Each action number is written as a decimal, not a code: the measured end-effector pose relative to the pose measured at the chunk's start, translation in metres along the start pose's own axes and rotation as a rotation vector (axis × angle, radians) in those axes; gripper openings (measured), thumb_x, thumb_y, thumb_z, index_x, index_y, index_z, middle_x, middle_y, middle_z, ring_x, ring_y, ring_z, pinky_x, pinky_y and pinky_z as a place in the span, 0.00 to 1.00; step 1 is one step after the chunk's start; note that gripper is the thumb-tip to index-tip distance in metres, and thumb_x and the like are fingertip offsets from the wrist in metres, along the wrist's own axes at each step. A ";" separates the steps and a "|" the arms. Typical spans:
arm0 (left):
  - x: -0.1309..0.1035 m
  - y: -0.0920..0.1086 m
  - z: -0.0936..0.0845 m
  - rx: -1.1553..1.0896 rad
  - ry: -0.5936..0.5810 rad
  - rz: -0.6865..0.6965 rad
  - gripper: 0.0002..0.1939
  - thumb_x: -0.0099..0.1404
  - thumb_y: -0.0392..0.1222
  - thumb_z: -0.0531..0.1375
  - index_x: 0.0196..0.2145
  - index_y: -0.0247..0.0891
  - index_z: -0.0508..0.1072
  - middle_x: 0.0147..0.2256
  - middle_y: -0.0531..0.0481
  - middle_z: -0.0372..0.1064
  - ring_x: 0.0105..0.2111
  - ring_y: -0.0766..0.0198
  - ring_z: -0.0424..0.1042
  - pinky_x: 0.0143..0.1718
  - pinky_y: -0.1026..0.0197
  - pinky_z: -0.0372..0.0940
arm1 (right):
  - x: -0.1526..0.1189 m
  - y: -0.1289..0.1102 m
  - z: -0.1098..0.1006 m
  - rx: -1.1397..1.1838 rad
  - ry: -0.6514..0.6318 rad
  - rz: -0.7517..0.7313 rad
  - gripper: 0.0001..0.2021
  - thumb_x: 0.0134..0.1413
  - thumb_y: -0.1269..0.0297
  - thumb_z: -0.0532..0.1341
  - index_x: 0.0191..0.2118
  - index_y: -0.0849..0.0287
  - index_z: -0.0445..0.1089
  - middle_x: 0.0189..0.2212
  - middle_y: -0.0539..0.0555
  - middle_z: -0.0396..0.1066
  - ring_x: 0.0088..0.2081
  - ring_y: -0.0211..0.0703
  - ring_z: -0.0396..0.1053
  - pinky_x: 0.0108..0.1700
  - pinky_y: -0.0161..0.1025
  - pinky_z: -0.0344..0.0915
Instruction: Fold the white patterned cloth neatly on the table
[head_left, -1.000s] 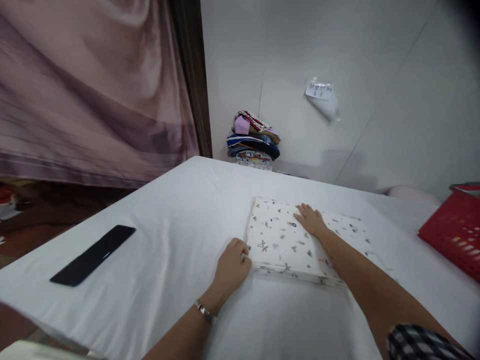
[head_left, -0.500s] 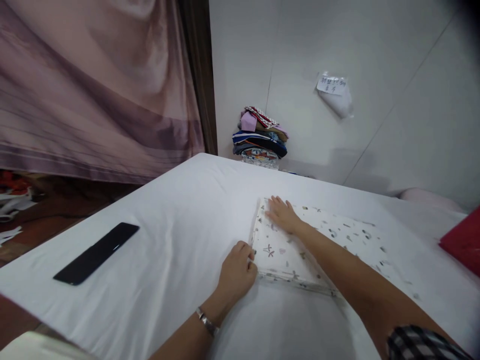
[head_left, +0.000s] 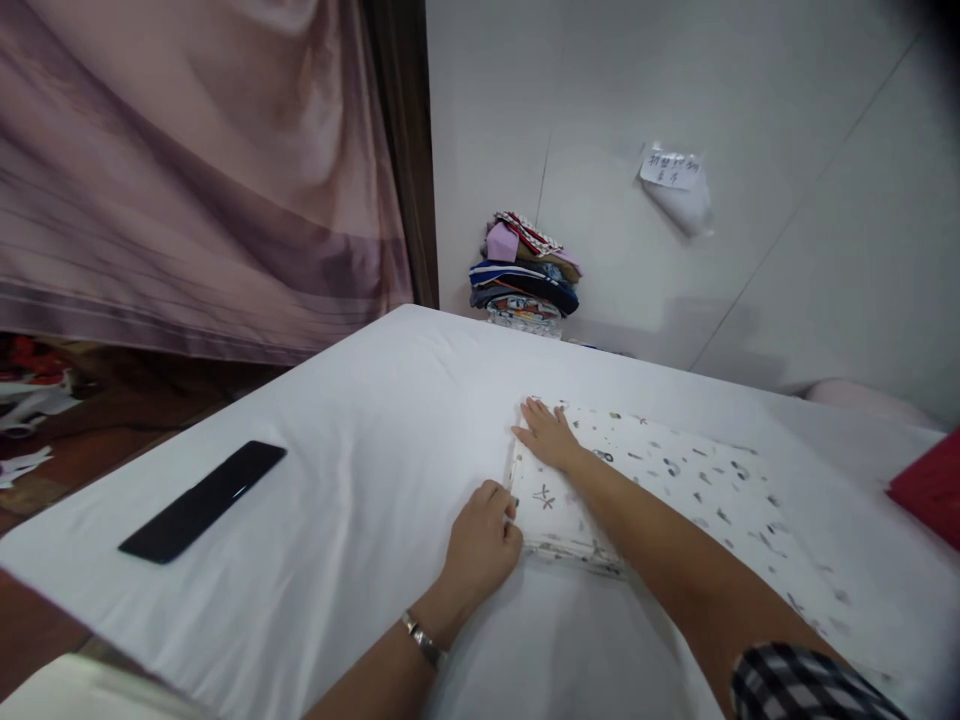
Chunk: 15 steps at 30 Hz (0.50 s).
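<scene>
A folded white cloth [head_left: 660, 470] printed with small plants and rainbow shapes lies on the white-covered table. My right hand [head_left: 549, 436] rests flat near its far left corner, fingers spread, palm down on the fabric. At the near left corner, my left hand [head_left: 484, 535] has its thumb and fingers closed on the cloth's folded edge; the fingertips are partly hidden. Several layers show along the near fold. My right forearm crosses over the cloth and covers part of its middle.
A black, flat, oblong object [head_left: 202, 502] lies on the table [head_left: 360, 590] at left. Folded clothes [head_left: 525, 270] are stacked by the wall beyond the far edge. Something red [head_left: 930, 490] sits at the right edge. A pink curtain [head_left: 187, 180] hangs at left.
My right hand has slid left across the cloth to its far left corner, fingers spreading wider. My left hand keeps its place at the near corner. The view has shifted slightly.
</scene>
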<state>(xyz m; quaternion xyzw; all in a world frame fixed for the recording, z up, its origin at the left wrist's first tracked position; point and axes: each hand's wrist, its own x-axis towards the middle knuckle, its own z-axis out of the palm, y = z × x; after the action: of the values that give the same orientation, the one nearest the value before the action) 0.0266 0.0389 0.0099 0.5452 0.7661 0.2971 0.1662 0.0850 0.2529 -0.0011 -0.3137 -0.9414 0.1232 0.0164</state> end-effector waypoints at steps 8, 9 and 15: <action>0.000 -0.002 0.001 0.000 0.008 0.017 0.10 0.51 0.28 0.51 0.29 0.41 0.62 0.37 0.51 0.63 0.39 0.62 0.64 0.38 0.60 0.58 | -0.026 -0.022 -0.008 0.068 0.006 0.014 0.35 0.61 0.44 0.37 0.66 0.63 0.40 0.67 0.58 0.33 0.67 0.48 0.29 0.63 0.53 0.28; 0.000 -0.002 0.001 0.002 0.009 0.017 0.10 0.51 0.27 0.51 0.29 0.41 0.63 0.37 0.51 0.63 0.39 0.62 0.64 0.38 0.61 0.58 | -0.035 -0.028 -0.007 0.077 -0.002 -0.016 0.35 0.61 0.44 0.37 0.66 0.63 0.41 0.67 0.58 0.34 0.67 0.48 0.30 0.63 0.53 0.28; 0.001 -0.001 0.000 0.019 0.014 0.010 0.09 0.51 0.29 0.52 0.29 0.40 0.64 0.37 0.51 0.63 0.39 0.63 0.64 0.37 0.61 0.58 | -0.061 -0.048 0.006 0.108 -0.040 -0.081 0.33 0.61 0.45 0.40 0.65 0.60 0.46 0.67 0.58 0.36 0.66 0.48 0.31 0.63 0.54 0.30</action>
<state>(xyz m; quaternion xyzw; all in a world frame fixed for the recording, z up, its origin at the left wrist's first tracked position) 0.0255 0.0397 0.0098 0.5483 0.7675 0.2941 0.1542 0.1051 0.1779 0.0073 -0.2713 -0.9454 0.1795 0.0195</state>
